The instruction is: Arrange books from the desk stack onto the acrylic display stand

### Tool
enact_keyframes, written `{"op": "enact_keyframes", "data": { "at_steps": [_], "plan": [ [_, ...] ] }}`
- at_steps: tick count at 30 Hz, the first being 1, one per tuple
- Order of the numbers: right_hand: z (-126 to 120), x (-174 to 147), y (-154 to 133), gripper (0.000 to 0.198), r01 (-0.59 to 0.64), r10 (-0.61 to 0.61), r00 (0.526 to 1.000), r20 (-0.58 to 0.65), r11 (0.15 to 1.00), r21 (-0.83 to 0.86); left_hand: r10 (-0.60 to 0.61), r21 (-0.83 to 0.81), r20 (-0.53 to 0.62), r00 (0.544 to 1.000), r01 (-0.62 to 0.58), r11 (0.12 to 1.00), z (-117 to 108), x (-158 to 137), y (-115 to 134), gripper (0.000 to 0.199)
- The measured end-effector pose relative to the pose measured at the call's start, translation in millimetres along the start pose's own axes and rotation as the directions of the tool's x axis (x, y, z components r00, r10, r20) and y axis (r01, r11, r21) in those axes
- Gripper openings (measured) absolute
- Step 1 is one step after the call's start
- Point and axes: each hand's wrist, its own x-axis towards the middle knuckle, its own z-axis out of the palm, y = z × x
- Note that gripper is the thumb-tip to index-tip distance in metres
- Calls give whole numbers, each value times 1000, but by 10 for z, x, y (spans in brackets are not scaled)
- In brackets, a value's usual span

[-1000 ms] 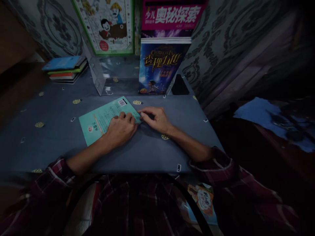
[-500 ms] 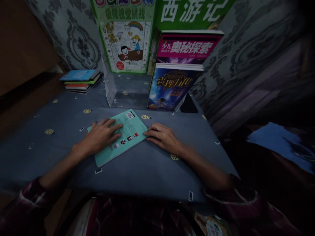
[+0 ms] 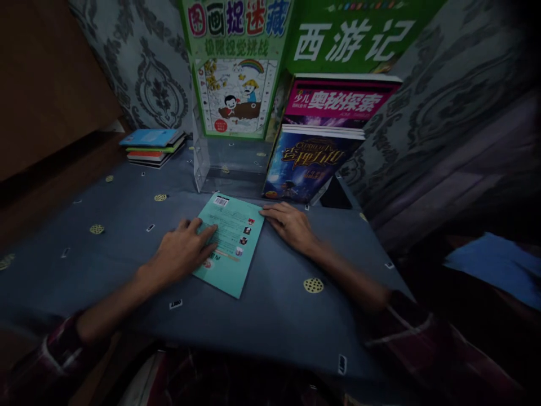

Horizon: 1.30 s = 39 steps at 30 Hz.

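Observation:
A teal book [image 3: 230,225] lies flat on the table, its back cover up, with a barcode and small pictures showing upside down. My left hand [image 3: 181,248] rests on the book's left side, fingers spread and open. At the far right corner, my right hand [image 3: 291,225] has its fingers closed on the book's edge; the thumb is mostly hidden. Beyond the book stands a clear acrylic book rack [image 3: 200,149]. In its right part a blue book [image 3: 306,163] stands in front of a pink-covered book [image 3: 338,101].
Green-covered books, a picture-puzzle one [image 3: 239,96] and another with white lettering [image 3: 355,39], stand at the back. A small stack of books [image 3: 152,146] lies at the far left. The patterned blue tablecloth [image 3: 270,316] covers the table. Blue cloth-like material [image 3: 499,268] sits off to the right.
The teal book has turned clockwise on the table, with both hands still on it. My view has shifted, so the rack and books appear lower and further right.

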Motion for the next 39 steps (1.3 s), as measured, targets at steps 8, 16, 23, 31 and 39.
{"op": "enact_keyframes", "data": {
  "at_steps": [8, 16, 23, 31, 39],
  "plan": [
    [89, 213, 104, 27, -24, 20, 999, -33, 993, -115, -31, 28, 23, 999, 30, 999, -27, 39, 164, 41],
    [130, 251, 37, 28, -60, 55, 998, -32, 981, -186, 64, 111, -71, 995, -56, 992, -38, -24, 303, 31],
    [23, -79, -339, 31, -55, 56, 998, 1, 990, -128, 479, 13, -196, 856, -486, 874, 162, -216, 468, 46],
    [-107, -465, -732, 30, -17, 16, 1000, 10, 991, 135, 494, 67, -238, 836, -493, 867, 237, -193, 515, 32],
    [-179, -585, -885, 31, -96, 79, 995, 59, 919, 382, 482, 97, -232, 845, -474, 875, 196, -202, 513, 35]
  ]
}}
